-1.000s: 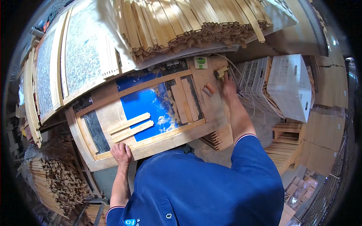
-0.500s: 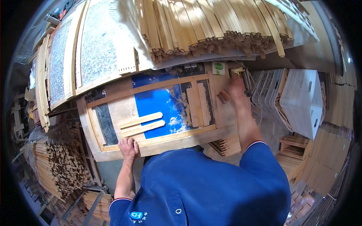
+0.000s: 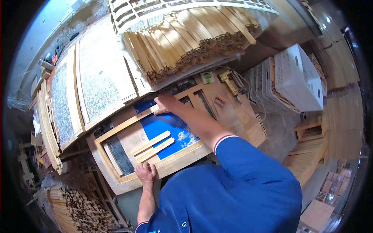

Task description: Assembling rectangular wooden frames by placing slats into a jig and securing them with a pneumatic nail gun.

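Note:
A rectangular wooden frame (image 3: 128, 123) lies on a bench board (image 3: 241, 116), around a panel with a bright blue area (image 3: 165, 124). At its far rail, my right hand (image 3: 166, 104) is closed, thumb on the near side and the other fingers partly hidden beyond. My left hand (image 3: 145, 173) curls over the frame's front rail, fingertips close to two short wooden strips (image 3: 155, 150) lying side by side across the panel. To the right, a brass-coloured nail gun (image 3: 230, 83) lies on the board, held by neither hand. Near it sit small brown strips (image 3: 220, 101), perhaps staples.
Beyond the bench, a large stack of wooden slats (image 3: 190, 39) rests on a raised surface beside a speckled sheet (image 3: 95, 77). White plastic crates (image 3: 295, 77) stand at right. A small green-labelled packet (image 3: 207, 77) lies by the nail gun. Bundled slats (image 3: 83, 207) fill the lower left.
My right hand has left the nail gun area and swung left to the frame's far rail. My left hand stays at the front rail. The whole view has tilted.

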Demonstrator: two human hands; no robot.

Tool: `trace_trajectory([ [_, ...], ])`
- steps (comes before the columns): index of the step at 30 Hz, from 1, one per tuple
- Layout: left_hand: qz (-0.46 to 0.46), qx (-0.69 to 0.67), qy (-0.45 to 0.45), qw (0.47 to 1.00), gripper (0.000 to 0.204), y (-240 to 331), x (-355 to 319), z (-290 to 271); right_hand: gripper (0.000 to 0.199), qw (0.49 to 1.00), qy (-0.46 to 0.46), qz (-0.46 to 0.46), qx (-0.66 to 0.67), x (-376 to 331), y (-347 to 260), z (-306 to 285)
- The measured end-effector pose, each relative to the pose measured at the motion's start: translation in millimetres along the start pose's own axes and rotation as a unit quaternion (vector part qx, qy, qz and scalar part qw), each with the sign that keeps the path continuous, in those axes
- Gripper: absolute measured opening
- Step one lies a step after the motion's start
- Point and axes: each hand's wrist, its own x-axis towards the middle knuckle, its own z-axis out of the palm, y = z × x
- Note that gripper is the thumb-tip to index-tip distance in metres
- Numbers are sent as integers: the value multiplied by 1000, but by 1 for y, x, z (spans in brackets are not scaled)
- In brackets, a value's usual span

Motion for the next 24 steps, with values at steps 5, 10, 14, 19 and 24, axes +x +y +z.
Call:
trace_trajectory([
  [5,35,-3,24,999,36,-12,-5,6,52,995,64,-77,15,-41,-32,-47],
  [10,109,-47,-95,988,36,-15,4,-35,39,936,310,-151,-72,-149,-96,-116],
  [14,228,-17,-218,949,32,8,33,-94,40,910,393,-78,-106,-249,-112,-154],
  [19,400,-9,-302,865,37,64,60,-107,48,837,532,91,-86,-392,-99,-117],
  [24,492,143,-383,768,45,189,38,-86,61,781,578,190,139,-456,-147,-53],
])
